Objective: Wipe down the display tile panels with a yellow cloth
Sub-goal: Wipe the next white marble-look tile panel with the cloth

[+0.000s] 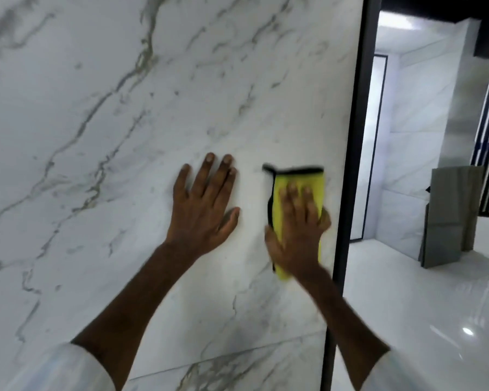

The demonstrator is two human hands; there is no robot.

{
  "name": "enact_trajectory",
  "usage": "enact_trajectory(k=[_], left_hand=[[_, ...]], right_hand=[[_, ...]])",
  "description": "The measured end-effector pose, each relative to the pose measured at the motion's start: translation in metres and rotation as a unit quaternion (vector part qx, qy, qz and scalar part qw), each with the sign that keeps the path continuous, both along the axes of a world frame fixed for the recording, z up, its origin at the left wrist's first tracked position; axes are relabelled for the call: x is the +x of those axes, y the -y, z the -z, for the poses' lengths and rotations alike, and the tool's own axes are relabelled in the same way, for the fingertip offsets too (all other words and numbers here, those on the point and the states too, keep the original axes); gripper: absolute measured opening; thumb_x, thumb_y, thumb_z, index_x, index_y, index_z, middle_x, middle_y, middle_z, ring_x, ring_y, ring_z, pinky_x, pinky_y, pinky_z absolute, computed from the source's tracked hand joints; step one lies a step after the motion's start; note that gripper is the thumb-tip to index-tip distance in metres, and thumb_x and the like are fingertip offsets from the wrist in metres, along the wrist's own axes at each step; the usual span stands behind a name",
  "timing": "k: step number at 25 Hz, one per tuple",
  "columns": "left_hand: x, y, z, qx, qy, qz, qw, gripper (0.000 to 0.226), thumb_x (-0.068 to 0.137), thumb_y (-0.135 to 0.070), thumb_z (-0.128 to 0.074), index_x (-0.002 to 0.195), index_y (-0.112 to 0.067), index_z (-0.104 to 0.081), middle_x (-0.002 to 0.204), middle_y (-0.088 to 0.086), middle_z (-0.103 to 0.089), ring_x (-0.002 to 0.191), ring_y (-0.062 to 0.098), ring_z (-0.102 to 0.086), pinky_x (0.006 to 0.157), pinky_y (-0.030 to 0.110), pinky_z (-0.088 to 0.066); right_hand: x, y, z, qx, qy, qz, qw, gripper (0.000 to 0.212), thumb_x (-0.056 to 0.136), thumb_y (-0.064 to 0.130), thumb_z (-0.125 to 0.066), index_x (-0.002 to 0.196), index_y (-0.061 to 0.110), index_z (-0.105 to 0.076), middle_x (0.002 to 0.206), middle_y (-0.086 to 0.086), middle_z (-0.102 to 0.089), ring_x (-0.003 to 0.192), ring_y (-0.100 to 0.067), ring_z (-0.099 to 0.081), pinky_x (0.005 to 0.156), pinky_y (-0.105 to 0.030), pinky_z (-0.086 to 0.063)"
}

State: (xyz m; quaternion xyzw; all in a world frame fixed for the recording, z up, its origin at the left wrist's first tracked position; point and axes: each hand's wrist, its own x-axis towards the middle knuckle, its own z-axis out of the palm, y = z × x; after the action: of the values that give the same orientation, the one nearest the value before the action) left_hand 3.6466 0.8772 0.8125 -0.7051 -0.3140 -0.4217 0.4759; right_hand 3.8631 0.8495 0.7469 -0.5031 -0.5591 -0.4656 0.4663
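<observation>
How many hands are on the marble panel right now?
2. The left hand lies flat on the marble panel; the right hand presses the yellow cloth against it near the black edge strip.

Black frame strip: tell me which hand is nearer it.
Right. The right hand presses the yellow cloth just left of the black frame strip; the left hand lies flat on the tile panel farther left.

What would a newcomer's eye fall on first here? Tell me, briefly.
The yellow cloth, black-edged, stands out first: the right hand presses it flat against the white, grey-veined tile panel, close to the panel's black frame on the right. Just left of it, the left hand rests flat on the same panel.
</observation>
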Motion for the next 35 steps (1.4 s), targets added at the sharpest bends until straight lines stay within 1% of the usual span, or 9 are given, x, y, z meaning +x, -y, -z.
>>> enact_trajectory(k=[3, 6, 9, 13, 17, 21, 23, 29, 35], left_hand=[[0.004, 0.008, 0.000, -0.017, 0.023, 0.034, 0.999, 0.068, 0.094, -0.041, -0.060, 0.151, -0.005, -0.051, 0.167, 0.014, -0.035, 0.155, 0.039, -0.030, 0.119, 0.065, -0.025], [-0.001, 0.014, -0.037, 0.019, -0.012, 0.065, 0.998, 0.065, 0.095, -0.048, -0.056, 0.150, -0.013, -0.056, 0.167, 0.010, -0.034, 0.152, 0.033, -0.036, 0.115, 0.061, -0.024], [-0.006, 0.013, -0.127, 0.077, 0.019, 0.017, 0.997, 0.069, 0.098, -0.052, -0.047, 0.155, -0.015, -0.048, 0.171, 0.012, -0.023, 0.156, 0.033, -0.027, 0.117, 0.058, -0.015], [-0.006, -0.001, -0.182, 0.050, 0.006, -0.036, 0.998, 0.081, 0.093, -0.058, -0.047, 0.157, -0.008, -0.042, 0.171, 0.016, -0.024, 0.156, 0.041, -0.024, 0.114, 0.066, -0.023], [-0.005, -0.008, -0.181, 0.069, 0.006, -0.066, 0.995, 0.082, 0.094, -0.057, -0.041, 0.157, -0.006, -0.040, 0.170, 0.010, -0.028, 0.157, 0.041, -0.022, 0.115, 0.070, -0.023], [-0.007, -0.008, -0.181, 0.071, 0.002, -0.057, 0.996, 0.083, 0.095, -0.059, -0.040, 0.160, -0.008, -0.037, 0.171, 0.009, -0.024, 0.159, 0.039, -0.018, 0.117, 0.069, -0.020], [-0.007, -0.009, -0.179, 0.073, -0.001, -0.055, 0.996, 0.082, 0.096, -0.060, -0.040, 0.160, -0.009, -0.036, 0.172, 0.008, -0.023, 0.159, 0.037, -0.016, 0.119, 0.068, -0.019], [-0.005, -0.006, -0.179, 0.057, 0.000, -0.065, 0.996, 0.083, 0.094, -0.058, -0.044, 0.160, -0.009, -0.037, 0.172, 0.007, -0.024, 0.160, 0.036, -0.016, 0.120, 0.067, -0.019], [-0.008, -0.009, -0.178, 0.054, 0.001, -0.065, 0.996, 0.083, 0.096, -0.060, -0.041, 0.163, -0.011, -0.031, 0.173, 0.005, -0.019, 0.161, 0.035, -0.011, 0.122, 0.067, -0.017]], right_hand=[[0.021, -0.009, -0.176, 0.053, 0.004, -0.001, 0.999, 0.079, 0.090, 0.048, -0.052, 0.160, 0.014, -0.038, 0.167, -0.009, -0.036, 0.153, -0.031, -0.033, 0.102, -0.060, -0.035], [0.027, -0.012, -0.262, 0.080, -0.001, -0.007, 0.997, 0.077, 0.092, 0.048, -0.050, 0.160, 0.014, -0.037, 0.168, -0.007, -0.034, 0.153, -0.030, -0.033, 0.100, -0.061, -0.036], [0.019, -0.011, -0.226, 0.094, -0.009, -0.006, 0.996, 0.076, 0.094, 0.047, -0.051, 0.161, 0.015, -0.036, 0.169, -0.005, -0.031, 0.155, -0.029, -0.030, 0.105, -0.062, -0.033], [0.017, -0.005, -0.149, 0.070, 0.019, -0.013, 0.997, 0.077, 0.092, 0.045, -0.053, 0.162, 0.017, -0.035, 0.170, -0.003, -0.030, 0.156, -0.028, -0.028, 0.108, -0.061, -0.029], [0.018, -0.013, -0.261, 0.087, 0.057, -0.012, 0.995, 0.077, 0.091, 0.049, -0.048, 0.161, 0.017, -0.038, 0.167, -0.003, -0.036, 0.154, -0.028, -0.032, 0.103, -0.058, -0.032], [0.022, -0.014, -0.392, 0.060, 0.017, -0.036, 0.997, 0.083, 0.088, 0.055, -0.034, 0.163, 0.019, -0.033, 0.170, 0.000, -0.029, 0.156, -0.026, -0.026, 0.106, -0.060, -0.028], [0.020, -0.016, -0.389, 0.065, 0.014, -0.043, 0.997, 0.083, 0.090, 0.056, -0.031, 0.164, 0.020, -0.029, 0.171, 0.001, -0.025, 0.157, -0.025, -0.022, 0.108, -0.061, -0.026], [0.012, -0.015, -0.263, 0.093, 0.081, -0.019, 0.992, 0.079, 0.091, 0.049, -0.047, 0.162, 0.016, -0.035, 0.169, -0.002, -0.032, 0.156, -0.027, -0.028, 0.104, -0.058, -0.029], [-0.018, -0.009, -0.448, 0.005, 0.032, -0.052, 0.998, 0.087, 0.087, 0.056, -0.032, 0.166, 0.022, -0.021, 0.173, 0.003, -0.019, 0.159, -0.024, -0.014, 0.113, -0.063, -0.019]])
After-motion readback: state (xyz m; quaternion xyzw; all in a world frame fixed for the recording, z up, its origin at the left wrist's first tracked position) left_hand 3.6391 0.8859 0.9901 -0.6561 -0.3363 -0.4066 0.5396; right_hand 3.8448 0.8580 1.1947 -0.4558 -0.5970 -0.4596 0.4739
